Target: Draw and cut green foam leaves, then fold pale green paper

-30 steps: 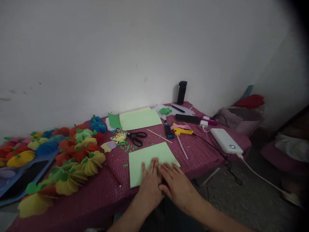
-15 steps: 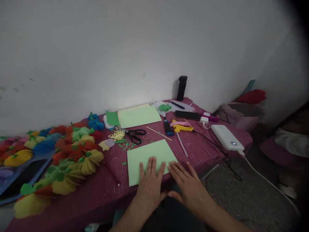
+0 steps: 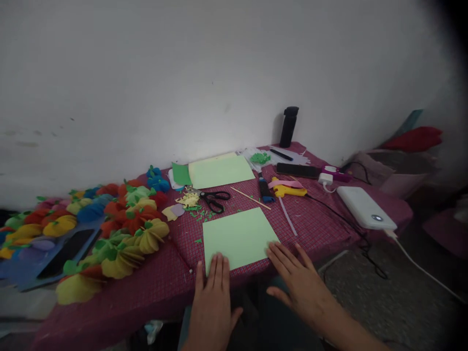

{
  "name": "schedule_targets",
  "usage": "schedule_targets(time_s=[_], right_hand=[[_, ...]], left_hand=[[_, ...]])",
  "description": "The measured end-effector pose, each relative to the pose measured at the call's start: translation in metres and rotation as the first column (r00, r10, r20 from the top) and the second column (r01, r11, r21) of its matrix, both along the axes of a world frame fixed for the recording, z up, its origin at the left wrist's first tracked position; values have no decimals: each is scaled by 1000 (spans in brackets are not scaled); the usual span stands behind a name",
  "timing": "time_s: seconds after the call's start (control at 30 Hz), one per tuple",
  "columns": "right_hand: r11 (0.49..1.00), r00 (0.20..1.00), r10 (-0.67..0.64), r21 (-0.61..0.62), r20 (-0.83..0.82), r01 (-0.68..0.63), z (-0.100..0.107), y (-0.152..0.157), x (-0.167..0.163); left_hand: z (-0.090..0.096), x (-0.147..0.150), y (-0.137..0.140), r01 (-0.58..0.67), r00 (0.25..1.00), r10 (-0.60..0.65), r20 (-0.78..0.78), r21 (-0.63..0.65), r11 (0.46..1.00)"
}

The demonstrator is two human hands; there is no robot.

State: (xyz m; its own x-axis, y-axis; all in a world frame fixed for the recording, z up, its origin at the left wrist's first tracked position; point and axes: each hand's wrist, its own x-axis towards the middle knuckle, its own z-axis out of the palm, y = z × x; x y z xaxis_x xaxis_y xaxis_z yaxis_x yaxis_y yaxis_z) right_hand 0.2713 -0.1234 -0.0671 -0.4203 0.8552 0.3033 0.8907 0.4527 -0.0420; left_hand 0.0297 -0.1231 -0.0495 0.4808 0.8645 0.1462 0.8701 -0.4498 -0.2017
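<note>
A pale green sheet of paper (image 3: 239,234) lies flat near the table's front edge. On its lower left corner rest the fingertips of my left hand (image 3: 214,297), fingers stretched out and holding nothing. My right hand (image 3: 298,275) is also open, its fingertips at the sheet's lower right corner and its thumb spread away. Beyond the sheet lie black-handled scissors (image 3: 215,199) among green and yellow paper scraps (image 3: 189,199). A thin wooden stick (image 3: 250,198) sits just behind the sheet.
Colourful paper pumpkins (image 3: 133,209) crowd the left side. A yellow glue gun (image 3: 288,189), a blue-and-black cutter (image 3: 265,190), a power bank (image 3: 365,207) and a power strip (image 3: 334,172) with cords lie right. More green sheets (image 3: 223,170) and a black bottle (image 3: 288,126) stand near the wall.
My left hand has slid back and left from the sheet's middle to its lower left corner. My right hand stays at the right corner. The view has shifted slightly left.
</note>
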Motion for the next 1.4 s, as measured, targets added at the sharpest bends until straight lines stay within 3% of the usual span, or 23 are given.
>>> schedule_targets(time_s=[0.27,0.63,0.87,1.0,1.2,1.4], right_hand=[[1000,1000,12,12,-1,-12,-4,1,2],[998,998,-63,28,6,62,-4,1,16],[991,992,-123,47,-42,125,14,0,9],[1000,999,-26,5,-42,26,25,1,-6],[992,996,80,-90,-44,-84,13,5,-21],[994,994,92,-46,-56,-94,0,5,2]], left_hand=[[-7,-34,-11,4,997,2,-81,74,997],[-13,-39,-11,59,998,-54,-39,156,986],[13,-11,0,93,988,-109,107,141,986],[21,19,12,188,966,-190,177,29,982],[4,33,16,226,957,-199,212,-109,968],[-8,3,8,210,966,-204,157,-19,978]])
